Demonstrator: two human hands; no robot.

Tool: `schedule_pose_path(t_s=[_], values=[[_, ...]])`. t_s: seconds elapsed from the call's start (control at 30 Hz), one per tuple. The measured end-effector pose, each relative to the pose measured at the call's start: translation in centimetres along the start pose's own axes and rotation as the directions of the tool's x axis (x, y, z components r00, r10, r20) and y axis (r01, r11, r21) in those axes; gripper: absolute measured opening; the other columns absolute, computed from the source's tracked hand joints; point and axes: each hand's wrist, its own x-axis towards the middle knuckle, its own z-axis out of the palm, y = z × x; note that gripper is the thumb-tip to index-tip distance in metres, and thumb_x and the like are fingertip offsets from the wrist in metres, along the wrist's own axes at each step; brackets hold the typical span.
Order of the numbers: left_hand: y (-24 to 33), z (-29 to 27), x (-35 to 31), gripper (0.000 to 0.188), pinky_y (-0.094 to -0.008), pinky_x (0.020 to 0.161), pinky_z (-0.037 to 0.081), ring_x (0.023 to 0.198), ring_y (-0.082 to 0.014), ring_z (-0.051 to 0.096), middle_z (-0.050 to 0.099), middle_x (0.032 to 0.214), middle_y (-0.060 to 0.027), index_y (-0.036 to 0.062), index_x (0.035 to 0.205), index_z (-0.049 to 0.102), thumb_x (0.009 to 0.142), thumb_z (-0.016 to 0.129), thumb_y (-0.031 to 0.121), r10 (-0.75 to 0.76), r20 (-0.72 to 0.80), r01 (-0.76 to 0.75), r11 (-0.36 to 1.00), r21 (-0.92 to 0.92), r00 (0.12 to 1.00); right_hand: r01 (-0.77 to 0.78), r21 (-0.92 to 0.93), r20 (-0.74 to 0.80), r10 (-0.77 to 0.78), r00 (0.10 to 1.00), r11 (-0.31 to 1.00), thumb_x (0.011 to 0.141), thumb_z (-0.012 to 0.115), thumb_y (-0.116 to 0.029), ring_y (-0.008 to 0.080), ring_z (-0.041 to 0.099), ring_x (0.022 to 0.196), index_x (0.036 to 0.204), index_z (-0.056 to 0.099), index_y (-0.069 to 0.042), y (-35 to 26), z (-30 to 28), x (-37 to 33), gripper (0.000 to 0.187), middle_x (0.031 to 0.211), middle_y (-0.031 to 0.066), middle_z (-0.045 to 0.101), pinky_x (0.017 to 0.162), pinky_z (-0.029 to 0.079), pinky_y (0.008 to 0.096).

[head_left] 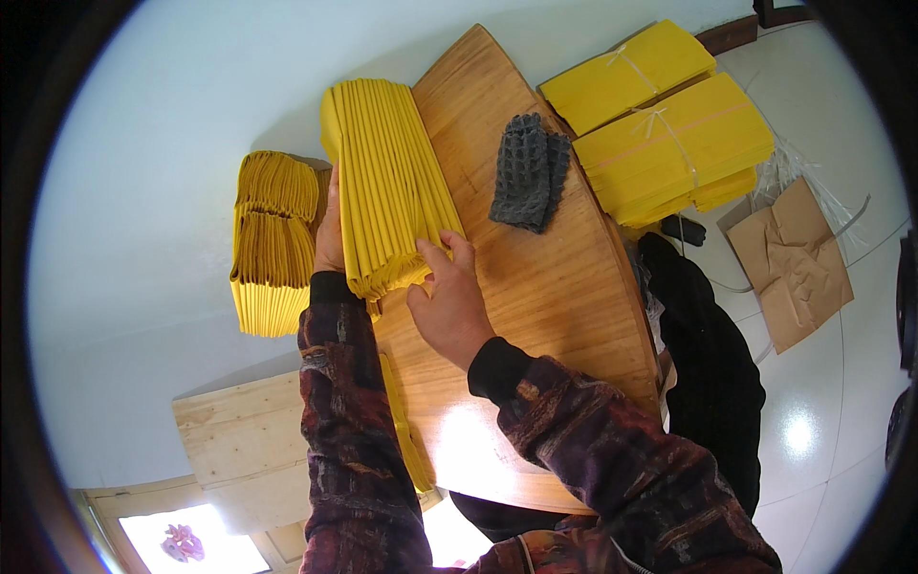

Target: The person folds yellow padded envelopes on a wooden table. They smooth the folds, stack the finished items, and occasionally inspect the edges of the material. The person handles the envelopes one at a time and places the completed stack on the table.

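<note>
A tall stack of yellow folded sheets (pixel 387 177) stands on the wooden table, its many layered edges running lengthwise. My left hand (pixel 330 230) lies along the stack's left side and steadies it; most of its fingers are hidden behind the stack. At the near right corner, my right hand (pixel 449 301) touches the layered edges with its fingertips, fingers bent but apart. Whether a single fold sits between them cannot be made out. A dark grey waffle-textured cloth (pixel 528 172) is folded on the table to the right of the stack.
The wooden table (pixel 545 354) has a curved right edge. More yellow stacks (pixel 273 244) lean by the wall at left. Tied yellow bundles (pixel 674 143) stand beyond the table's right edge. Crumpled brown paper (pixel 794 268) and clear strips lie on the tiled floor. A yellow strip (pixel 406 426) lies near my left forearm.
</note>
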Motion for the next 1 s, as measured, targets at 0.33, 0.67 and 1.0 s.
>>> schedule_pose_path(t_s=[0.33,0.67,1.0], values=[[-0.4,-1.5,0.6,0.058,-0.0319,0.103,0.04,0.126,-0.0191,0.044,0.038,0.145,-0.0036,0.0183,0.151,0.02,0.101,0.036,0.044,-0.094,-0.027,0.091,0.989,-0.113,0.995,-0.007,0.198,0.004,0.006,1.0,0.98,0.08,0.059,-0.007,0.0358,0.044,0.119,0.128,0.047,0.005,0.6,1.1,0.0,0.052,0.136,0.0205,0.035,0.102,0.039,0.0357],[-0.5,-1.2,0.4,0.058,-0.0305,0.101,0.042,0.123,-0.0175,0.047,0.042,0.142,-0.0029,0.0189,0.15,0.023,0.101,0.038,0.046,-0.107,-0.07,0.1,0.99,-0.097,0.992,0.138,-0.295,-0.022,-0.151,0.988,0.945,0.078,0.062,-0.012,0.0372,0.031,0.13,0.126,0.052,0.0,-0.4,0.0,-0.2,0.051,0.133,0.0145,0.044,0.106,0.023,0.0531],[-0.3,-0.7,0.4,0.056,-0.0311,0.1,0.043,0.122,-0.0181,0.048,0.043,0.142,-0.0025,0.0196,0.15,0.025,0.101,0.036,0.045,-0.113,-0.092,0.104,0.99,-0.098,0.989,0.183,-0.33,-0.012,-0.198,0.98,0.926,0.078,0.062,-0.011,0.0427,0.03,0.129,0.124,0.051,0.003,-0.2,-0.1,0.1,0.05,0.131,0.0165,0.046,0.106,0.025,0.0534]])
